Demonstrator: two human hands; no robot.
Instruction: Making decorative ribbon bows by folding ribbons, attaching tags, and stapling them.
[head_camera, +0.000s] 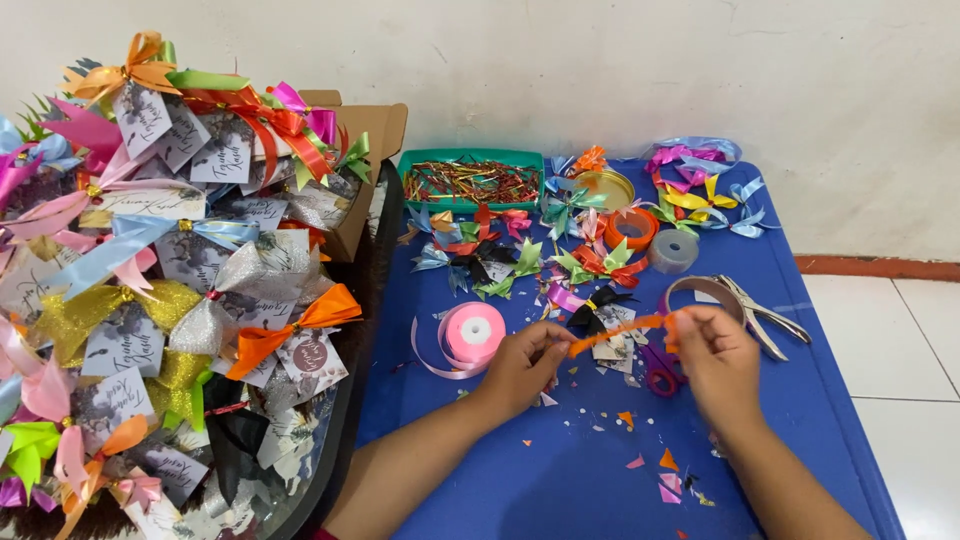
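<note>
My left hand and my right hand hold a short strip of orange ribbon stretched between them, just above the blue table. The left fingers pinch its left end, the right fingers pinch its right end. A pink ribbon roll lies right beside my left hand. Purple-handled scissors lie under the ribbon, next to my right hand. Metal pliers-like punch rests just beyond my right hand.
Several finished ribbon bows lie scattered mid-table, with a green tray of wire ties, orange tape roll and grey roll behind. A big heap of bowed, tagged packages fills the left. Ribbon scraps litter the near table.
</note>
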